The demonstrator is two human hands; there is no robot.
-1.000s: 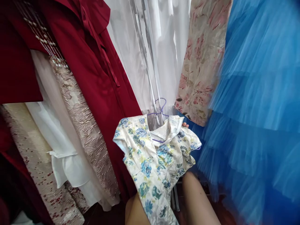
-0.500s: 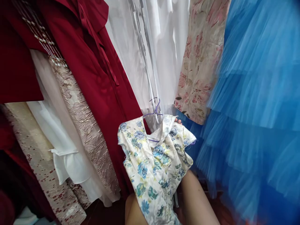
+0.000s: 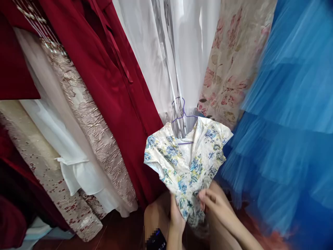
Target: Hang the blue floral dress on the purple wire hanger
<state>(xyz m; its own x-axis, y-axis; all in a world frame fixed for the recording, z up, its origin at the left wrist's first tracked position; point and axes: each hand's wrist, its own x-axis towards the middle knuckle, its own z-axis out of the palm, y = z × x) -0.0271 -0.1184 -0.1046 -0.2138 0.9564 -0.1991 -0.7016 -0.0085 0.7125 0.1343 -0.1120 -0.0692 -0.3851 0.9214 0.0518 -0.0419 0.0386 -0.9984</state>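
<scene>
A white dress (image 3: 171, 152) with a blue and green floral print hangs by its shoulders on a thin purple hanger (image 3: 184, 110). Its cap sleeves spread to both sides and the neckline forms a V. My left hand (image 3: 177, 216) grips the left edge of the gathered waist, thumb in front and the other fingers hidden behind the cloth. On the waist's right side, my right hand (image 3: 212, 203) is closed with curled fingers, pinching the fabric. Below the hands the cloth is bunched and blurred.
Dark red garments (image 3: 125, 114) and pale brocade dresses (image 3: 99, 149) hang at left. White fabric (image 3: 187, 52) and grey-white straps hang behind the hanger. A pink floral dress (image 3: 234, 69) and a tiered blue tulle dress (image 3: 291, 104) hang at right. A dark lit screen (image 3: 157, 240) shows low down.
The dress was folded and tilted, with fingertips at its right shoulder; now it hangs spread and straighter. Both hands have come into view lower down, at the waist.
</scene>
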